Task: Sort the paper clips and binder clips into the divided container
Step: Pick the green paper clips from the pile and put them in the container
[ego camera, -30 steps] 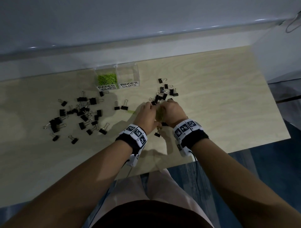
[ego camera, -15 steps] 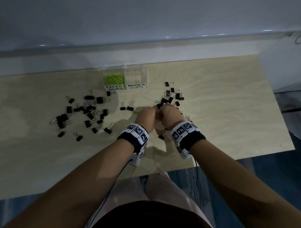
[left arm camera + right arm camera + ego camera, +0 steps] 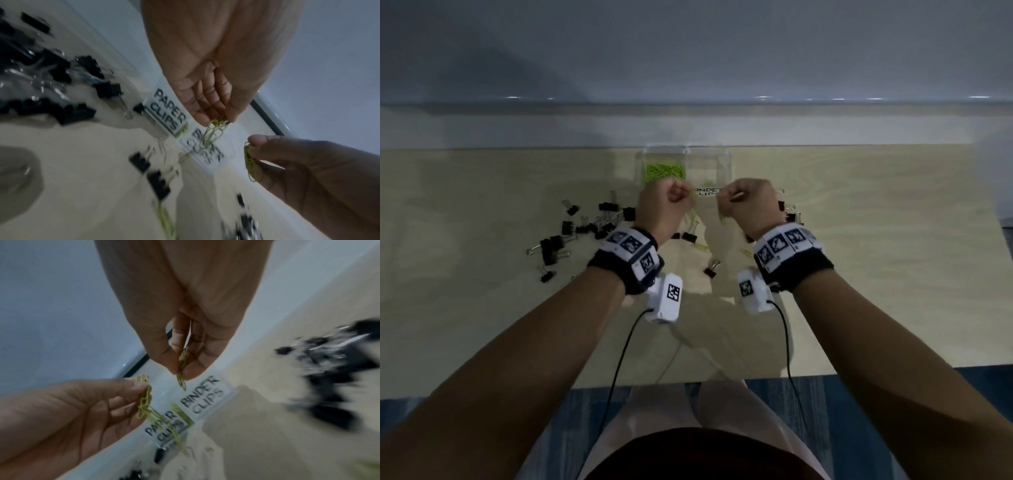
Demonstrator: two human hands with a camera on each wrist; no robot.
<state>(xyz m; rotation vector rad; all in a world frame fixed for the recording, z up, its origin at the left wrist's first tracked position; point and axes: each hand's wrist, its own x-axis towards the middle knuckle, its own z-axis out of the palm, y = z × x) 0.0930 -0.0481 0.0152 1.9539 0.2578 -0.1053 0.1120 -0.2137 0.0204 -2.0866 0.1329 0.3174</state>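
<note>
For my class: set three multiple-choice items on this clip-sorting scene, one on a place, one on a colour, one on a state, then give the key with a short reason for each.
1. Where do the sorted paper clips lie?
A. compartment labelled PAPER CLIPS
B. compartment labelled BINDER CLIPS
C. on the floor

2. What colour are the binder clips on the table?
A. red
B. black
C. white

3. What is the left hand doing?
A. lying flat on the table
B. pinching green paper clips
C. gripping the divided container

Key: 1 A, green clips fill the left compartment; 2 B, all loose ones look black; 3 B, the left wrist view shows clips dangling from its fingertips, as with the right hand.
</note>
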